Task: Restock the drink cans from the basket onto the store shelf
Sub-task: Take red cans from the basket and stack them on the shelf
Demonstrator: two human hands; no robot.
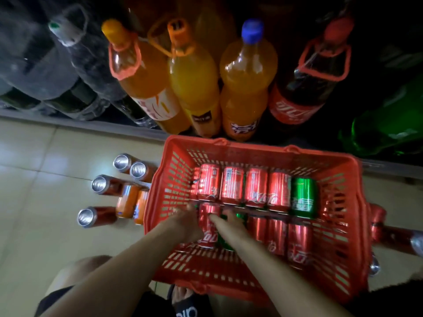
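Observation:
A red plastic basket (286, 148) stands on the tiled floor in front of the bottom shelf (68, 120). Inside it, two rows of cans lie on their sides: mostly red cola cans (232, 186) and a green can (303, 197) at the right end of the far row. Both of my hands reach into the near-left corner. My left hand (186, 223) curls around the left side of a red can (207, 225). Beside it, my right hand (231, 223) wraps over a green can (224, 243). Motion blur hides the fingertips.
Several red cans (103, 186) and two orange cans (128, 200) lie on the floor left of the basket; more red cans (377, 220) lie at its right. The shelf holds large orange bottles (194, 83), a cola bottle (304, 88), a green bottle (384, 129) and clear ones.

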